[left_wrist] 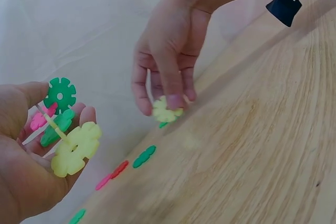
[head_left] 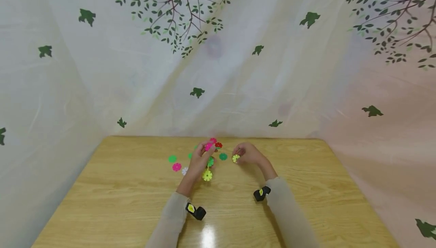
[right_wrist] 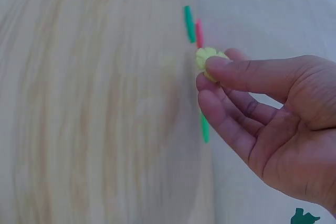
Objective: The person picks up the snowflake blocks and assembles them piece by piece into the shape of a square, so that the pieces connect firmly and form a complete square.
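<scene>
My left hand (head_left: pixel 197 164) holds a joined cluster of flower-shaped plastic discs with notched rims. In the left wrist view the cluster shows a yellow disc (left_wrist: pixel 86 139) at the near end, green discs (left_wrist: pixel 61 96) and a pink disc (left_wrist: pixel 42 118) between thumb and fingers. Off to the right, my right hand (head_left: pixel 251 153) pinches one yellow notched disc (head_left: pixel 235 158) between thumb and fingertips, apart from the cluster. The right wrist view shows that yellow disc (right_wrist: pixel 206 57) by the thumb tip, partly covered by it.
On the wooden table (head_left: pixel 119 195) lie loose discs: a dark green one (head_left: pixel 223 157) between the hands, a red one (head_left: pixel 219 145) behind, and green (head_left: pixel 172 158), pink (head_left: pixel 176 167) and white (head_left: pixel 184 171) ones left of the left hand. A leaf-patterned cloth (head_left: pixel 156 108) hangs behind the table.
</scene>
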Motion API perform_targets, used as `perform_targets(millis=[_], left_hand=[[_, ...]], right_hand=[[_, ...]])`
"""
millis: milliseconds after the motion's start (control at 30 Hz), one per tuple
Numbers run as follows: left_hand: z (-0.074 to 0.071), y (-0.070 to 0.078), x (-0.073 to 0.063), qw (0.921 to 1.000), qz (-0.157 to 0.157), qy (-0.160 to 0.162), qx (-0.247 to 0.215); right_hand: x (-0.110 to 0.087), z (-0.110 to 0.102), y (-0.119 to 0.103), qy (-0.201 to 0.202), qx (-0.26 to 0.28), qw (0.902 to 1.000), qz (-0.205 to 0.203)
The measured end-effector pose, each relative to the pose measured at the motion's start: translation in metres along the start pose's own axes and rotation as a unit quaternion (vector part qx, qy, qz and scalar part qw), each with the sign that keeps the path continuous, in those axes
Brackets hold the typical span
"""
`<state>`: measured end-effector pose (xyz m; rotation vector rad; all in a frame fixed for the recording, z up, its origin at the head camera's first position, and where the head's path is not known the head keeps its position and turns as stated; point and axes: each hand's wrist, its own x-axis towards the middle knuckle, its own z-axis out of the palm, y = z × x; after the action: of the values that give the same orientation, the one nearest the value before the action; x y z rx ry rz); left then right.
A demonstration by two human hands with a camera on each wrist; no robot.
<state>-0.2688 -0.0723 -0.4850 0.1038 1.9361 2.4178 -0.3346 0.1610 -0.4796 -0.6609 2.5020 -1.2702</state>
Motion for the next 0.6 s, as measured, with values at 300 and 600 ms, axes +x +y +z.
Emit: perform_targets(millis=[300,600], left_hand=[[0.005,-0.002,0.0,0.9998,-0.006,0.018,0.005],[0.005,0.001,0.001,0.9999,-0.004,0.014,0.004]], right_hand=[[-0.004,0.01,-0.028,0.098,0.237,0.9663,-0.015],[-0.002,0.022,-0.046,0.129,0.272,0.953,-0.036]])
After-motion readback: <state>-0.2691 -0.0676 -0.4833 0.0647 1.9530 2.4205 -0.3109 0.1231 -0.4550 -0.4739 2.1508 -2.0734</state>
